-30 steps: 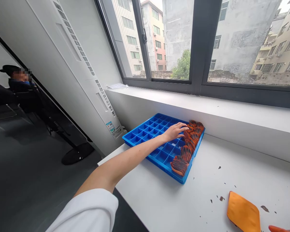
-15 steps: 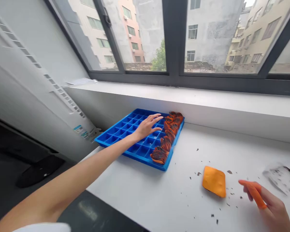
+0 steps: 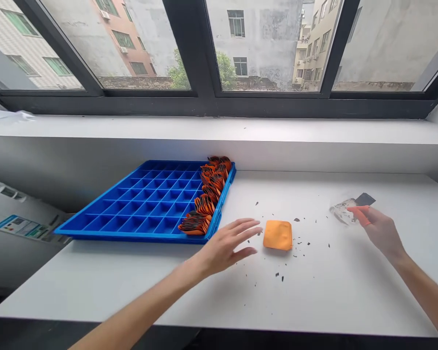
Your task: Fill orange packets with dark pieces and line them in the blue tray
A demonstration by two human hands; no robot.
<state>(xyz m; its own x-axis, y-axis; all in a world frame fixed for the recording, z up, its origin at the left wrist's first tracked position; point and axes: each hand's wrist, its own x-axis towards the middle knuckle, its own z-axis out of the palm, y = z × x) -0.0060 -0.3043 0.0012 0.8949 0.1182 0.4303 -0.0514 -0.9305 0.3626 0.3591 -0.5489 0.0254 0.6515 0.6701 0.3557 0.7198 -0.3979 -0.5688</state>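
Observation:
Just left of an orange square pad [image 3: 278,235] on the white table, my left hand [image 3: 228,244] hovers with its fingers spread and nothing in them. My right hand [image 3: 377,224], with orange covers on its fingertips, is at a clear plastic bag [image 3: 343,211] holding dark bits. A dark flat piece [image 3: 365,199] lies at the bag's far right end. The right fingers are close together and blurred; whether they grip the bag is hidden. The blue divided tray [image 3: 138,196] has orange-and-black stacked pieces [image 3: 195,223] along its right column.
Small dark flakes [image 3: 282,278] are scattered around the orange pad on the table [image 3: 314,296]. Behind the table rises a white ledge [image 3: 263,129] beneath dark-framed windows. A clear plastic sheet [image 3: 7,115] lies at the ledge's left end.
My left hand has left the space over the tray and come right, near the orange pad. My right hand has moved away from me to the bag. The view has turned right.

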